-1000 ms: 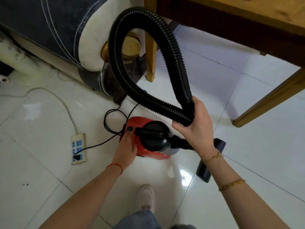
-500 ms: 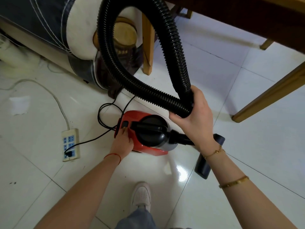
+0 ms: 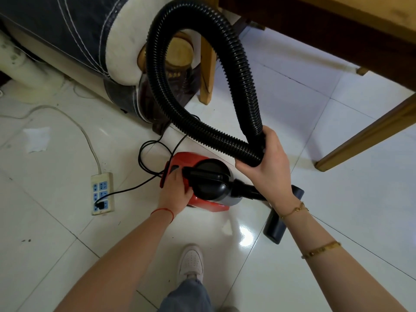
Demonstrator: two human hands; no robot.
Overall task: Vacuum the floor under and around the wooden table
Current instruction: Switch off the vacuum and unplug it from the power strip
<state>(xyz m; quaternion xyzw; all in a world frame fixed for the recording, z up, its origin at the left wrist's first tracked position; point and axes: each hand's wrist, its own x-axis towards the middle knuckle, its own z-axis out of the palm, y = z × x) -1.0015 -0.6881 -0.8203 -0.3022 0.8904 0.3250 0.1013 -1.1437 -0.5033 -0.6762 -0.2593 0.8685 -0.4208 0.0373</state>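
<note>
Shoe: white, planted on the pale tiled floor at the bottom of the view, below the vacuum.
Left grip: laid on the rear top of the vacuum, fingers curled onto the red shell beside the black handle; a red string at the wrist.
Vacuum: small canister on the floor, red body, black domed top and handle, grey front; directly under and between both grips.
Right grip: wrapped round the doubled hose, just above and right of the vacuum's front; gold bracelets on the wrist and forearm.
Nozzle: dark, flat on the floor right of the vacuum, partly hidden behind the right wrist.
Hose: black, ribbed, rising from the right grip in a tall loop and returning to it.
Power strip: white with blue sockets, on the floor left of the vacuum, the black cord plugged in and coiled behind the red body.
Desk: wooden, upper right, one leg near the loop, another at the right edge.
Sofa: dark with white trim, upper left.
</note>
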